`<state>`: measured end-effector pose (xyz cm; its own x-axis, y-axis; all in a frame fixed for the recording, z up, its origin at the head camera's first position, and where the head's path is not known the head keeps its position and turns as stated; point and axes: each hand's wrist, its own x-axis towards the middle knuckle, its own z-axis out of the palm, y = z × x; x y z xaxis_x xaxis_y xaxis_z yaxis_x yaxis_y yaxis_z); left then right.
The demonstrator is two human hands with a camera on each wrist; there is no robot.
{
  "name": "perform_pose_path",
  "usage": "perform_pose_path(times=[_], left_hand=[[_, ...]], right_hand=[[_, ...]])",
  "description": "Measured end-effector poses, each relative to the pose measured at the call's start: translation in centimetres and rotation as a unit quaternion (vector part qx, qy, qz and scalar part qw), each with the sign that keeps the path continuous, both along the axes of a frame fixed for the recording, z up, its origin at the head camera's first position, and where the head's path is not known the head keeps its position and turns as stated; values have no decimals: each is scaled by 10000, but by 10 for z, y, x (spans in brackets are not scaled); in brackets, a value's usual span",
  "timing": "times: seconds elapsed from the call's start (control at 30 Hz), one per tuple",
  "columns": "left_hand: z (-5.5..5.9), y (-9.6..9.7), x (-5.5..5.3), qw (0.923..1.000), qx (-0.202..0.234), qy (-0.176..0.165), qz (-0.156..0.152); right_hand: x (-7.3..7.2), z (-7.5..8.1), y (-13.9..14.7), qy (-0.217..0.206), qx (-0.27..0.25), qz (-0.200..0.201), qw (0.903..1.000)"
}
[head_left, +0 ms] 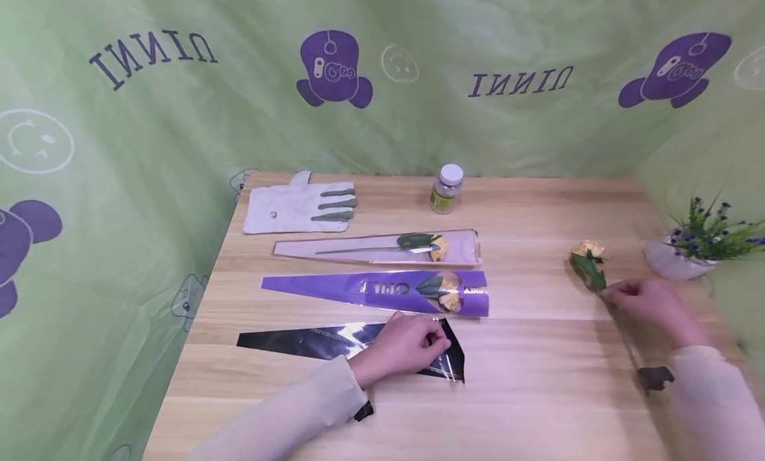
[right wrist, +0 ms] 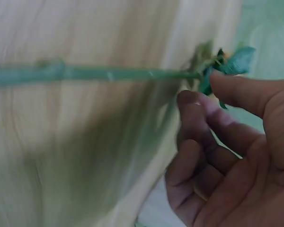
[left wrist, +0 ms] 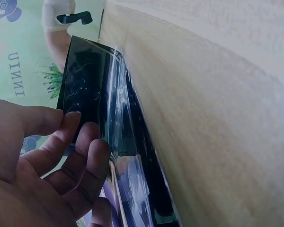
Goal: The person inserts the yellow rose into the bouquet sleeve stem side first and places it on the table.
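Note:
A black, glossy, tapered flower sleeve (head_left: 287, 341) lies nearest the front, its wide end to the right. My left hand (head_left: 403, 347) is over that wide end; in the left wrist view its thumb and index finger pinch the edge of the black film (left wrist: 83, 80), which stands raised. On the right side, my right hand (head_left: 654, 308) pinches a yellow rose (head_left: 588, 250) by its green stem (right wrist: 118, 74), just below the leaves. The right wrist view shows the stem off the table, with its shadow below; the bloom is mostly hidden there behind leaves.
Behind the black sleeve lie a purple sleeve (head_left: 335, 291) and a pale clear sleeve (head_left: 370, 256), each with a yellow rose inside. Farther back are a white glove (head_left: 281, 208) and a lidded bottle (head_left: 446, 190). A white flowerpot (head_left: 678, 258) stands at the right edge.

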<state>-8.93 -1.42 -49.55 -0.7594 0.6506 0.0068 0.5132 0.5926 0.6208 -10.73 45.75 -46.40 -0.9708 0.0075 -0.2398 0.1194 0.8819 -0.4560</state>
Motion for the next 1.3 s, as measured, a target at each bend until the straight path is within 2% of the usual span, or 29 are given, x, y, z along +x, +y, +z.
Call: perform_pose_path(times=[0.13, 0.27, 0.37, 0.4, 0.43, 0.47, 0.5, 0.53, 0.63, 0.7, 0.77, 0.8, 0.83, 0.9, 0.97, 1.07, 1.17, 1.2, 1.3], left_hand=[[-2, -6, 5, 10000, -12, -22, 1], [-2, -6, 4, 10000, 70, 13, -1], [-2, -4, 1, 9999, 101, -20, -18], [-2, -3, 1, 9999, 104, -40, -25], [-2, -3, 0, 9999, 106, -59, -28], [-2, -2, -1, 9999, 110, -81, -22], [-3, -2, -1, 9999, 112, -81, -13], [-3, -2, -2, 9999, 120, -71, -2], [-3, -1, -2, 9999, 106, -89, 1], [-2, -1, -3, 9999, 108, -124, -27], [-1, 0, -4, 9998, 103, -166, -59], [-1, 0, -5, 9998, 111, -170, -72], [-1, 1, -6, 9997, 118, -176, -78], [1, 2, -9, 9997, 137, -181, -85], [3, 3, -11, 9996, 135, -227, -75], [5, 4, -12, 9993, 142, -349, -54], [4, 3, -11, 9991, 138, -407, -39], [4, 3, -11, 9990, 145, -412, -46], [3, 1, -11, 9989, 180, -432, -94]], right_hand=[[-2, -13, -13, -249, 149, 47, 9996], [0, -12, -25, -379, -4, -128, 9992], [3, -5, -35, -593, -873, -415, 9936], [4, -2, -40, -672, -1351, -569, 9869], [5, 1, -45, -740, -1900, -746, 9762], [6, 4, -51, -763, -2504, -887, 9611], [7, 7, -57, -747, -3152, -1016, 9406], [8, 11, -64, -693, -3787, -1108, 9162], [16, 19, -88, -457, -5552, -1118, 8229], [23, 24, -106, -270, -6371, -934, 7646], [31, 30, -124, -32, -6827, -677, 7275], [35, 33, -133, 95, -6981, -571, 7136], [38, 36, -141, 239, -7064, -503, 7057], [44, 43, -155, 579, -7072, -398, 7035], [48, 47, -166, 913, -6998, -300, 7078], [53, 48, -176, 1381, -6575, -333, 7399], [60, 45, -177, 1653, -6194, -651, 7647], [63, 44, -177, 1721, -6066, -810, 7720], [72, 42, -175, 1872, -5839, -1158, 7814]])
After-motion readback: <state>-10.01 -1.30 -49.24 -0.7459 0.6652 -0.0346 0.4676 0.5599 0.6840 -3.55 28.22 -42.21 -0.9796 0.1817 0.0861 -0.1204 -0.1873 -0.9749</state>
